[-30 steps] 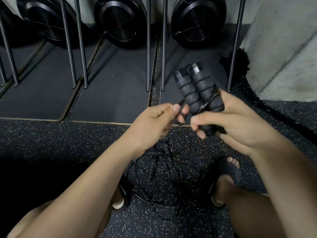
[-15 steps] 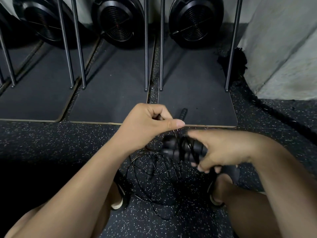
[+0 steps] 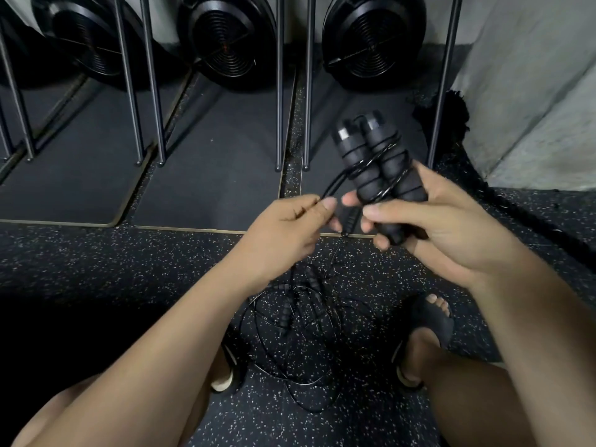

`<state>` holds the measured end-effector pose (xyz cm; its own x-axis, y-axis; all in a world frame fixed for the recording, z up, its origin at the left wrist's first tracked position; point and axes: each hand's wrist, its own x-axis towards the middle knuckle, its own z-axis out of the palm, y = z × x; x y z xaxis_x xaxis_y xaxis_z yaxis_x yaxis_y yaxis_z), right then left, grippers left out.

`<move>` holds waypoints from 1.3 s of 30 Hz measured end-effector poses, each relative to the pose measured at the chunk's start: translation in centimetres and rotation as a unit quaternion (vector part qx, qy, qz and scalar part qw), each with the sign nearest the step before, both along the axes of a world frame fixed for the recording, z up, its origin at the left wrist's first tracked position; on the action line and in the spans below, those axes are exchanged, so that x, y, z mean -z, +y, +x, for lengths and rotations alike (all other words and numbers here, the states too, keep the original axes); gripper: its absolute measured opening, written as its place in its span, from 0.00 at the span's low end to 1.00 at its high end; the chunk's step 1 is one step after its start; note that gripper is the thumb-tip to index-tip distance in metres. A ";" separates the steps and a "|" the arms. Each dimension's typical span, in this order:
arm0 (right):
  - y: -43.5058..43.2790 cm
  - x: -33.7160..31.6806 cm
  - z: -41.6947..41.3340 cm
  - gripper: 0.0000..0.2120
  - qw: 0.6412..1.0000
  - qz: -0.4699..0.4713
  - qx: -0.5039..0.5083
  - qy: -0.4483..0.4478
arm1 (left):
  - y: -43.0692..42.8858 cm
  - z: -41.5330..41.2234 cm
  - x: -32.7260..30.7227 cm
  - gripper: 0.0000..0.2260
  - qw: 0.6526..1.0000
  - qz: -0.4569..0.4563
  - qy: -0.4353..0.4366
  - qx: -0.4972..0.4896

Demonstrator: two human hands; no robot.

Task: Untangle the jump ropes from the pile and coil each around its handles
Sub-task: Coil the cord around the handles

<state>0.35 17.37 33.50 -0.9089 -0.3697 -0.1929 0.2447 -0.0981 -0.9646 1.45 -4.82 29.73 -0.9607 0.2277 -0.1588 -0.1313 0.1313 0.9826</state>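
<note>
Rubber floor (image 3: 96,269): speckled; the tangle lies on it.
Pile of jump ropes (image 3: 300,317): at 6 o'clock of the hands; thin limp loops, likely to snag if yanked.
Right hand (image 3: 435,221): curled round the handles' lower ends.
Left hand (image 3: 283,230): pinching the cord, at 9 o'clock of the right.
Foam handles (image 3: 371,162): paired, pointing to 11 o'clock; light, soft and grippy by the look. Hold them low.
Cord (image 3: 335,182): looks slick and springy; keep it taut.

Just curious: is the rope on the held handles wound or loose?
Partly wound: turns cross the handles, yet a strand runs to the left hand.
</note>
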 end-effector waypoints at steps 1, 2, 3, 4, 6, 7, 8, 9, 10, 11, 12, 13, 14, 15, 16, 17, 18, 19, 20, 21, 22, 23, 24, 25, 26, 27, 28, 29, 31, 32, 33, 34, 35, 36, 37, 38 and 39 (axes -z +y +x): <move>0.0 0.4 -0.2 0.24 0.998 0.047 0.048 0.001 | -0.1 0.0 0.2 0.16 0.999 -0.048 0.008 0.010; 0.1 0.9 -0.4 0.25 0.990 0.111 0.084 0.010 | -0.1 0.2 0.3 0.15 0.994 -0.103 0.023 0.025; 0.2 1.5 -0.6 0.26 0.977 0.184 0.105 0.026 | -0.2 0.3 0.3 0.14 0.987 -0.151 0.035 0.040; 0.5 2.1 -0.7 0.27 0.960 0.256 0.109 0.043 | -0.2 0.4 0.3 0.14 0.982 -0.180 0.040 0.048; 1.0 2.9 -0.8 0.26 0.924 0.371 0.064 0.063 | -0.2 0.4 0.2 0.13 0.981 -0.186 0.036 0.049; 1.1 3.1 -0.8 0.24 0.912 0.406 0.023 0.059 | -0.2 0.4 0.0 0.13 0.982 -0.180 0.036 0.045; 1.1 3.2 -0.7 0.23 0.903 0.425 -0.019 0.051 | -0.3 0.4 0.0 0.14 0.983 -0.178 0.040 0.039; 0.9 3.3 -0.6 0.22 0.899 0.433 -0.058 0.041 | -0.3 0.3 -0.1 0.14 0.983 -0.175 0.045 0.030; 0.7 3.4 -0.4 0.22 0.895 0.436 -0.094 0.031 | -0.5 0.3 0.0 0.14 0.984 -0.171 0.051 0.022; 0.4 3.3 -0.2 0.23 0.890 0.437 -0.129 0.021 | -0.7 0.2 -0.1 0.15 0.985 -0.163 0.056 0.010; 0.2 3.3 -0.1 0.24 0.884 0.437 -0.165 0.011 | -0.9 0.1 0.0 0.15 0.986 -0.153 0.061 0.001; 0.2 3.0 0.2 0.26 0.879 0.433 -0.199 0.001 | -0.9 0.1 -0.1 0.15 0.987 -0.146 0.067 0.000; 0.1 2.8 0.4 0.27 0.876 0.422 -0.235 -0.007 | -1.0 0.1 -0.2 0.14 0.988 -0.139 0.072 0.001; 0.0 2.5 0.5 0.27 0.872 0.408 -0.269 -0.012 | -1.0 0.0 -0.3 0.15 0.989 -0.128 0.073 0.004; 0.0 2.2 0.7 0.25 0.870 0.391 -0.300 -0.017 | -1.2 0.0 -0.4 0.15 0.990 -0.118 0.075 0.006; 0.0 1.9 0.9 0.22 0.868 0.370 -0.328 -0.026 | -1.3 -0.1 -0.5 0.16 0.992 -0.100 0.077 0.006; 0.0 1.4 1.1 0.20 0.868 0.344 -0.356 -0.040 | -1.5 -0.2 -0.5 0.18 0.993 -0.083 0.080 0.005; 0.0 1.0 1.3 0.19 0.868 0.312 -0.381 -0.056 | -1.6 -0.3 -0.6 0.19 0.995 -0.068 0.078 0.005; 0.0 0.6 1.5 0.19 0.871 0.274 -0.402 -0.070 | -1.6 -0.3 -0.6 0.20 0.996 -0.055 0.075 0.010; 0.0 0.1 1.5 0.19 0.875 0.233 -0.417 -0.078 | -1.6 -0.3 -0.6 0.21 0.997 -0.042 0.069 0.019; 0.2 -0.3 1.6 0.21 0.881 0.193 -0.426 -0.079 | -1.4 -0.2 -0.8 0.23 0.997 -0.033 0.063 0.028; 0.3 -0.6 1.6 0.23 0.888 0.155 -0.426 -0.074 | -1.3 0.0 -0.9 0.25 0.998 -0.013 0.054 0.036; 0.4 -0.8 1.5 0.26 0.898 0.118 -0.418 -0.066 | -1.1 0.1 -0.9 0.26 0.998 0.005 0.044 0.041; 0.5 -0.9 1.5 0.27 0.910 0.084 -0.403 -0.054 | -0.9 0.2 -0.7 0.25 0.999 0.025 0.028 0.032; 0.5 -0.9 1.4 0.27 0.923 0.054 -0.380 -0.037 | -0.7 0.4 -0.7 0.21 0.999 0.034 0.024 0.019; 0.3 -0.8 1.4 0.25 0.936 0.027 -0.350 -0.018 | -0.6 0.4 -0.4 0.15 0.999 0.014 0.030 0.004; 0.2 -0.6 1.4 0.22 0.950 0.000 -0.314 -0.005 | -0.4 0.4 0.1 0.13 0.999 -0.009 0.039 -0.004; -0.1 -0.5 1.3 0.21 0.962 -0.025 -0.270 0.001 | 0.0 0.4 0.3 0.17 0.998 -0.041 0.050 -0.002; -0.5 -0.4 1.0 0.23 0.984 -0.053 -0.170 -0.002 | 0.8 0.6 0.2 0.21 0.999 -0.041 0.006 -0.003; -0.6 -0.3 0.7 0.24 0.992 -0.045 -0.117 -0.007 | 1.0 0.7 0.1 0.21 0.999 -0.045 -0.008 0.008; -0.5 -0.2 0.3 0.25 0.997 -0.018 -0.068 -0.012 | 1.1 0.6 0.1 0.20 0.998 -0.059 -0.010 0.020; -0.4 0.0 0.0 0.25 0.999 0.026 -0.028 -0.017 | 1.2 0.6 0.1 0.19 0.995 -0.095 0.002 0.033; -0.1 0.4 -0.3 0.26 0.996 0.084 -0.001 -0.020 | 1.0 0.5 0.4 0.18 0.988 -0.147 0.023 0.045; 0.2 0.8 -0.5 0.25 0.989 0.147 0.011 -0.021 | 0.8 0.5 0.7 0.16 0.977 -0.198 0.042 0.062; 0.5 1.2 -0.6 0.25 0.978 0.206 0.010 -0.022 | 0.5 0.4 1.1 0.15 0.966 -0.242 0.052 0.078; 0.8 1.6 -0.6 0.25 0.967 0.252 0.002 -0.024 | 0.3 0.4 1.3 0.13 0.960 -0.261 0.052 0.091; 1.0 1.9 -0.5 0.24 0.958 0.287 -0.009 -0.027 | 0.3 0.5 1.3 0.12 0.959 -0.260 0.046 0.099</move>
